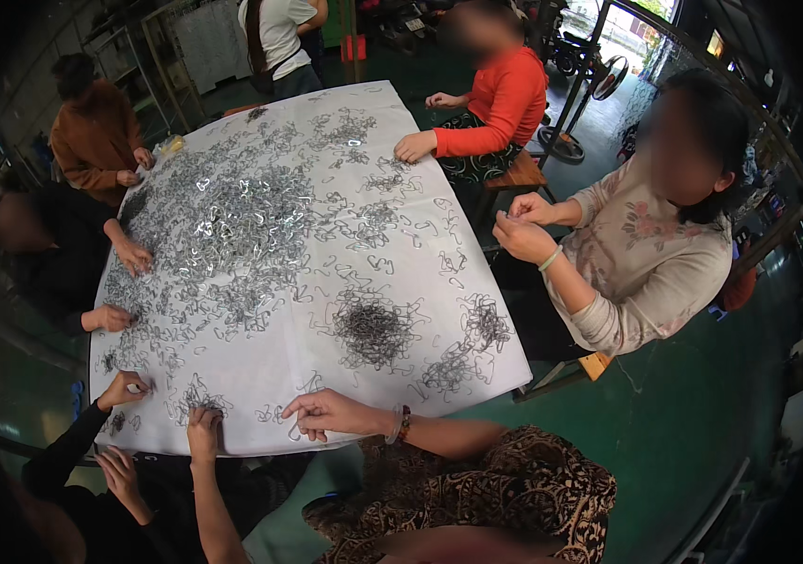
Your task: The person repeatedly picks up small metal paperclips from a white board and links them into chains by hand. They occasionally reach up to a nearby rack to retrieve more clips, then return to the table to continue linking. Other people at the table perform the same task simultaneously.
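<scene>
Many small metal wire hooks, bent in S-like shapes, lie scattered over a white-covered table (326, 282). My left hand (204, 434) rests at the near edge, its fingers bent down and drawn together against a small pile of wire hooks (193, 399). What those fingers hold, if anything, is hidden. My right hand (337, 414), with bracelets at the wrist, hovers low over the near edge. Its index finger reaches left and the others curl loosely apart. A few loose hooks (270, 414) lie just left of its fingertips.
A dense dark pile of hooks (373, 331) sits beyond my right hand, with another pile (486, 324) further right. A large bright heap (241, 226) covers the table's left middle. Several people work around the edges; a co-worker's hand (125, 390) is close to my left. A fan (608, 77) stands behind.
</scene>
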### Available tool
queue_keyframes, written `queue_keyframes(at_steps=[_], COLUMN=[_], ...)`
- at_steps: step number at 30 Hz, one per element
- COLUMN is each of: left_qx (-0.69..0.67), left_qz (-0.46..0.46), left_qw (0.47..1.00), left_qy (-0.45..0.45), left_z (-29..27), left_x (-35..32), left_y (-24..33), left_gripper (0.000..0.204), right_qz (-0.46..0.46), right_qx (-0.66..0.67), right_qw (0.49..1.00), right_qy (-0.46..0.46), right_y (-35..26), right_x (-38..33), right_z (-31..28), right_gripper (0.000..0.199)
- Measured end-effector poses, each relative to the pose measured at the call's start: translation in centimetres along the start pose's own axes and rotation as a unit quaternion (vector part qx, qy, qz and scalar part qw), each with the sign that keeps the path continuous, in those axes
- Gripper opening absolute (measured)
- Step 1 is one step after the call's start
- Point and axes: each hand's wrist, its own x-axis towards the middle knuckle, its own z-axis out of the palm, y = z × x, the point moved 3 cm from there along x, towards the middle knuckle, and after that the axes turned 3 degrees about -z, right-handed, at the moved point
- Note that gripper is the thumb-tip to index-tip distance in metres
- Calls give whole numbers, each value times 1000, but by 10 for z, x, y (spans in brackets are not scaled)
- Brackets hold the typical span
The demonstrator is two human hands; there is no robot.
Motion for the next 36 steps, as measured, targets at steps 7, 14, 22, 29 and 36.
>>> queue_keyframes(at_steps=[7, 14, 22, 29, 36], left_qx=[-42, -73, 52, 19, -44], left_qz=[-50, -56, 22, -102, -175], left_qw=[995, 989, 992, 992, 978], left_qy=[-79, -118, -115, -67, 108], left_z=[1, -1, -11, -17, 0], left_x=[18, 34, 37, 39, -18], left_y=[-14, -21, 3, 13, 48], left_gripper=[19, 14, 6, 9, 13], right_qz=[48, 101, 105, 36, 58], right_qx=[1, 46, 74, 54, 6], right_qw=[999, 994, 992, 996, 991], right_qy=[-14, 19, 2, 54, 118], right_y=[-11, 17, 3, -18, 0], right_x=[-10, -37, -19, -12, -16], right_z=[0, -2, -4, -5, 8], right_gripper=[24, 26, 19, 18, 17])
